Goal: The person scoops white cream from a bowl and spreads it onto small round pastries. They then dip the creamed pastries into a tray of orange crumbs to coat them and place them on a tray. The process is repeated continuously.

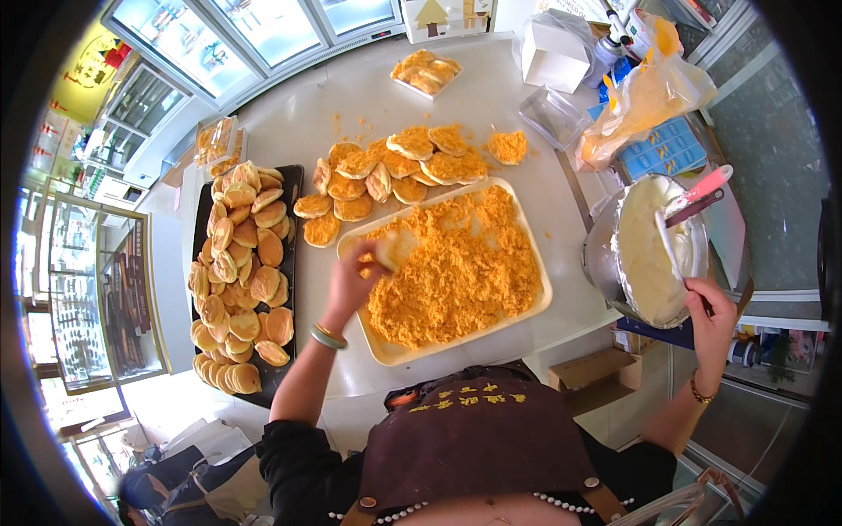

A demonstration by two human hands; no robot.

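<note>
My left hand is over the left side of a cream-coloured tray spread with orange shredded floss. Its fingers hold a pale round cake, blurred and partly hidden. At the right, my right hand grips the lower end of a slim white utensil by the rim of a metal bowl. Pale cream fills much of this bowl. A pink-handled spatula and a dark-handled utensil lean across its far rim.
Plain round cakes are heaped on a black baking tray at left. Floss-coated cakes lie beyond the floss tray. A filled clear box stands farther back. An orange-stained plastic bag and an open clear box sit at right.
</note>
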